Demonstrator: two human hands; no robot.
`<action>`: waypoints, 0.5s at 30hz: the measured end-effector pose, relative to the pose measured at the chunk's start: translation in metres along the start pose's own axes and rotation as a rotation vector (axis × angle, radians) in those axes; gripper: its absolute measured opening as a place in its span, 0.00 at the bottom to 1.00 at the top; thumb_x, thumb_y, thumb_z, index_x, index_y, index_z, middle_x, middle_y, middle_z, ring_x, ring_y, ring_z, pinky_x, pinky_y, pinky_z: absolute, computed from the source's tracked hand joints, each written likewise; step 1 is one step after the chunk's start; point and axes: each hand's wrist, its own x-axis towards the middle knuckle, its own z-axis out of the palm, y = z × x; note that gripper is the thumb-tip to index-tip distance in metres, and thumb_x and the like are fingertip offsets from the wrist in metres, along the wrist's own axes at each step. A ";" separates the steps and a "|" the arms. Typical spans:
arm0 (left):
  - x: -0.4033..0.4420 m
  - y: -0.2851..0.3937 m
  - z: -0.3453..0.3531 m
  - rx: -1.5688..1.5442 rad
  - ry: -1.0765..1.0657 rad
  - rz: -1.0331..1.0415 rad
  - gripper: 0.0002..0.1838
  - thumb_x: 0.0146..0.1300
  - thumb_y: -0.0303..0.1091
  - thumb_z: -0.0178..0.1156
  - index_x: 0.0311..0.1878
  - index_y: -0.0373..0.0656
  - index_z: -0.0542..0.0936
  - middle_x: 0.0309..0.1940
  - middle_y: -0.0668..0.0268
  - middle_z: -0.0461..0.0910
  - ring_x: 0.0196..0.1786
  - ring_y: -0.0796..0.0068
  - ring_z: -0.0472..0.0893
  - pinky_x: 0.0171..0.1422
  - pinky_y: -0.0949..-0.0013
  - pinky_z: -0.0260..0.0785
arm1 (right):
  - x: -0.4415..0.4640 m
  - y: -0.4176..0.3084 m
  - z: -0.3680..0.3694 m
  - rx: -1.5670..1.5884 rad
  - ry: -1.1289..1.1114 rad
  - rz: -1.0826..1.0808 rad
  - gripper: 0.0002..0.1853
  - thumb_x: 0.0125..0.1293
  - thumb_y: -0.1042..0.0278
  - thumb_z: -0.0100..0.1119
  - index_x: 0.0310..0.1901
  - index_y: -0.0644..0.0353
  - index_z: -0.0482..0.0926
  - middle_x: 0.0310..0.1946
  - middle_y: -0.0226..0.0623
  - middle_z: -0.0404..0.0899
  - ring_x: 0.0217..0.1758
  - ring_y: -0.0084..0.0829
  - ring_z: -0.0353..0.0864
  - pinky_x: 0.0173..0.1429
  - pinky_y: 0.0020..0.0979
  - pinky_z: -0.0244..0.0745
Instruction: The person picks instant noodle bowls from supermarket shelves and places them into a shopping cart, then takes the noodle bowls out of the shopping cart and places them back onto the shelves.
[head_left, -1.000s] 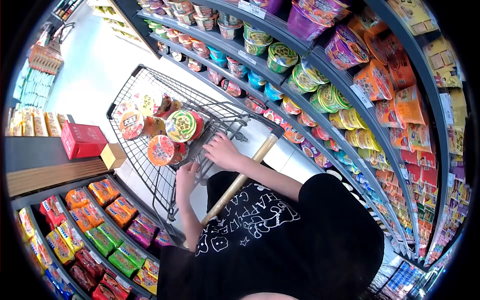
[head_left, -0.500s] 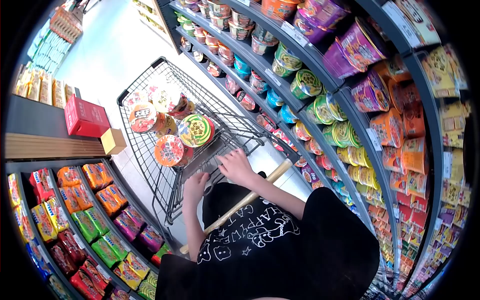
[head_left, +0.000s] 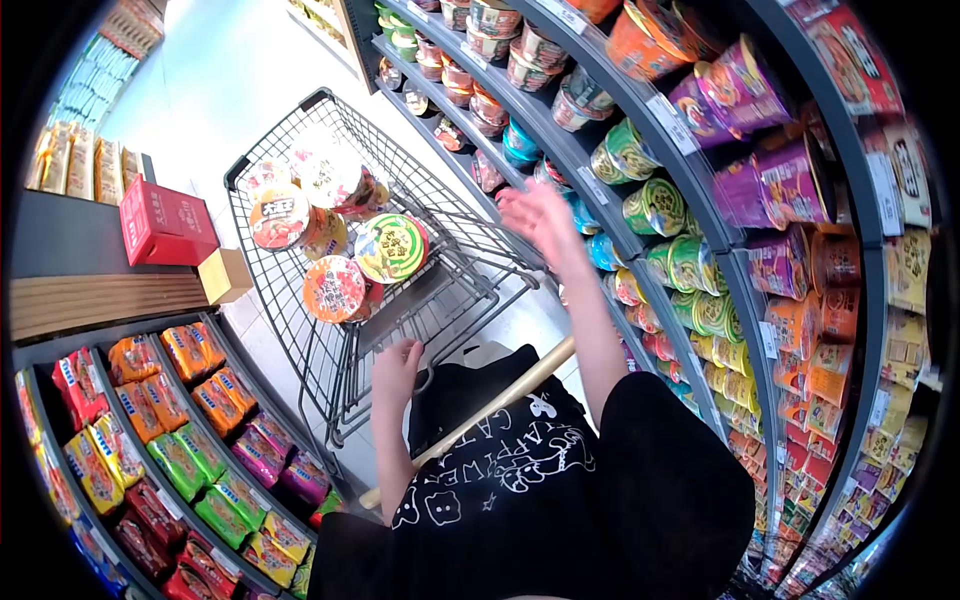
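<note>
A round tub with a green-and-yellow lid (head_left: 391,248) sits in the cart (head_left: 322,97), beside an orange-lidded tub (head_left: 334,289); more bright tubs cluster there. Neither hand holds one: the left hand (head_left: 397,368) has fingers loosely curled; the right hand (head_left: 541,222) spreads its own near the stocked shelves (head_left: 610,215).

Black shirt (head_left: 560,520): we read "CAT" in white capitals; line above, roughly "APPYWE", distorted by folds. Orange-and-white tub lid (head_left: 279,217) in cart (head_left: 236,180): we make out "大王". Shelf price tags (head_left: 672,124): digits too blurred for us.
</note>
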 end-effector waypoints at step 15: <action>0.110 -0.004 -0.096 0.166 0.014 0.056 0.16 0.58 0.45 0.54 0.35 0.40 0.79 0.29 0.50 0.78 0.37 0.51 0.77 0.42 0.56 0.69 | 0.287 -0.108 -0.131 0.193 0.675 -0.036 0.37 0.62 0.36 0.39 0.42 0.75 0.69 0.36 0.52 0.76 0.37 0.41 0.78 0.42 0.36 0.79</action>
